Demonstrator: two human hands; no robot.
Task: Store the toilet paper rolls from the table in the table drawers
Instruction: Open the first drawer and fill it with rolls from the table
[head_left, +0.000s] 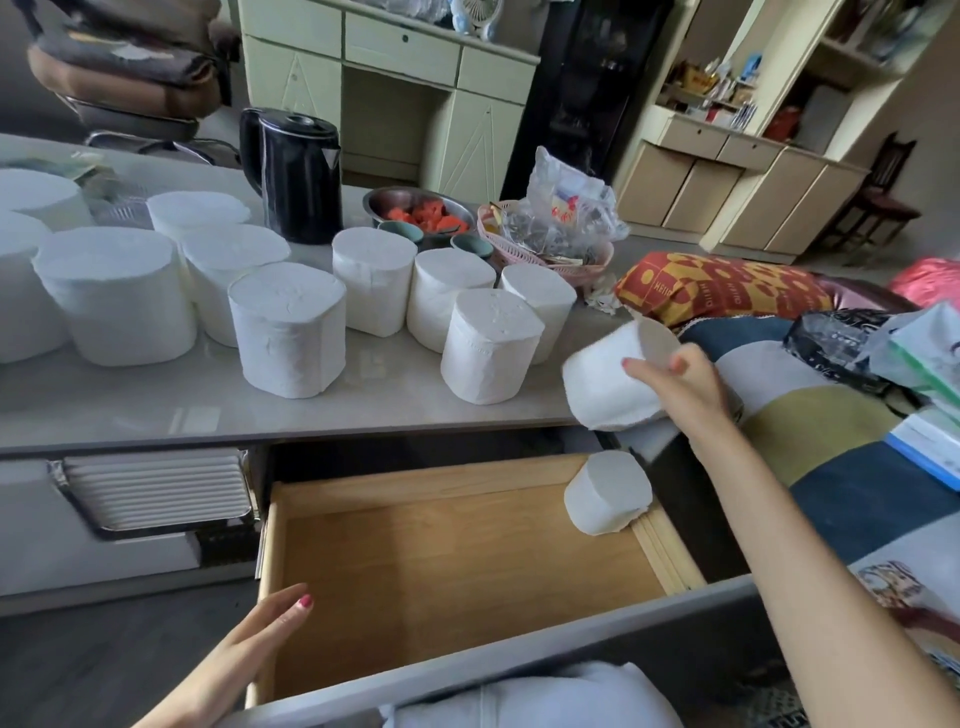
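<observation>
The right hand (685, 384) clamps a light, soft, squashable toilet paper roll (608, 384) by its end above the open drawer (467, 561), best gripped gently around its sides, while the left hand (260, 639) rests open on the drawer's edge.

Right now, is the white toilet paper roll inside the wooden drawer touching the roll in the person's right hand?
Apart. The head view shows the held roll in the right hand above the table edge, with dark space between it and the roll in the drawer.
</observation>
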